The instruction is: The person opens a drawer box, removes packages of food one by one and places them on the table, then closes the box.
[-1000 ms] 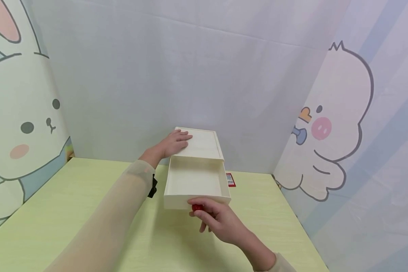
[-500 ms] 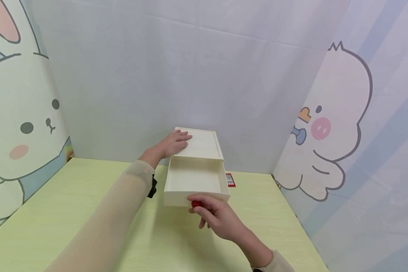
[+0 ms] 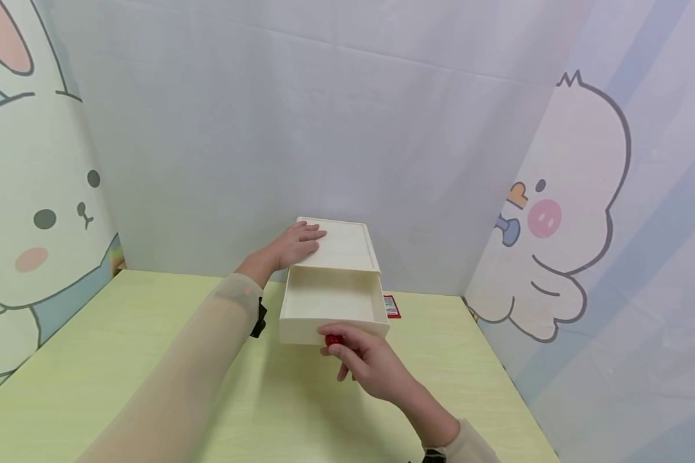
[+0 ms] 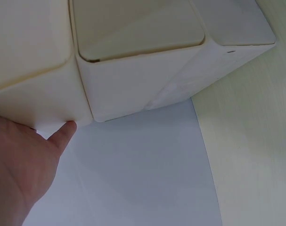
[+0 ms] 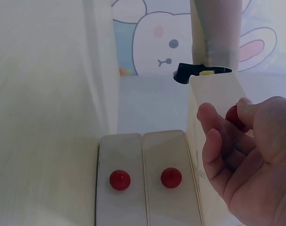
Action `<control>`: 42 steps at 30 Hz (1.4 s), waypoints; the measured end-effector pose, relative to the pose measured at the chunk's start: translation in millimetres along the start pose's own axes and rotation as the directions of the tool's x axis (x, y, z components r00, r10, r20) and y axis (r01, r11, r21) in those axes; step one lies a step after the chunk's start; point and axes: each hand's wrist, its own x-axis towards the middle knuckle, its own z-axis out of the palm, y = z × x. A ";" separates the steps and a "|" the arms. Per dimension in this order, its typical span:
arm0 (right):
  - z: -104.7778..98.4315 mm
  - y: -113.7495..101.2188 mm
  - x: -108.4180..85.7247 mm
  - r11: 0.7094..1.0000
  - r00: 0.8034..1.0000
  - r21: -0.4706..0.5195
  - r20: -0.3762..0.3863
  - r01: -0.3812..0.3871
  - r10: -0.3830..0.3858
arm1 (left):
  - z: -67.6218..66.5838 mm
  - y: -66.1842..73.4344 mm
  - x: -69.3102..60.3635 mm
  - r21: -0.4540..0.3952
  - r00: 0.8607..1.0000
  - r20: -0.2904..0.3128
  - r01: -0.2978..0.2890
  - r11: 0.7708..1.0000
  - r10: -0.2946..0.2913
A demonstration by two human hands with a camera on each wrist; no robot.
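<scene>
A small white drawer cabinet [image 3: 347, 247] stands at the back of the table. Its top drawer [image 3: 334, 305] is pulled well out, and the bare inside shows in the head view. My left hand [image 3: 292, 246] rests on the cabinet's top at the left, fingers spread. In the left wrist view, that hand [image 4: 25, 165] has its thumb against the cabinet's edge. My right hand [image 3: 376, 366] pinches the red knob [image 3: 334, 340] on the drawer front between thumb and fingers. The right wrist view shows this red knob [image 5: 234, 117] partly hidden by the fingers.
Below the pulled-out drawer are two closed drawer fronts [image 5: 121, 155] with red knobs [image 5: 171, 178]. A red-edged card [image 3: 392, 307] lies right of the cabinet on the pale yellow-green table [image 3: 168, 321]. A grey curtain [image 3: 255, 141] hangs behind, with cartoon-printed curtains at both sides.
The top drawer has slid a little way in toward the cabinet, and my right hand has moved forward with its knob. My left hand stays on the cabinet top.
</scene>
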 end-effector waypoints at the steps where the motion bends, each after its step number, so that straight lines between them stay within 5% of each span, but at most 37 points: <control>1: 0.0 0.0 0.8 1.000 1.000 -0.003 -0.002 -0.003 0.003 | 0.2 -0.4 0.1 -0.003 1.000 0.000 0.000 1.000 0.000; 42: -3.8 5.8 22.7 0.999 0.998 -0.017 -0.041 -0.038 0.037 | 0.2 1.3 -1.4 -0.006 1.000 -0.005 0.020 1.000 -0.020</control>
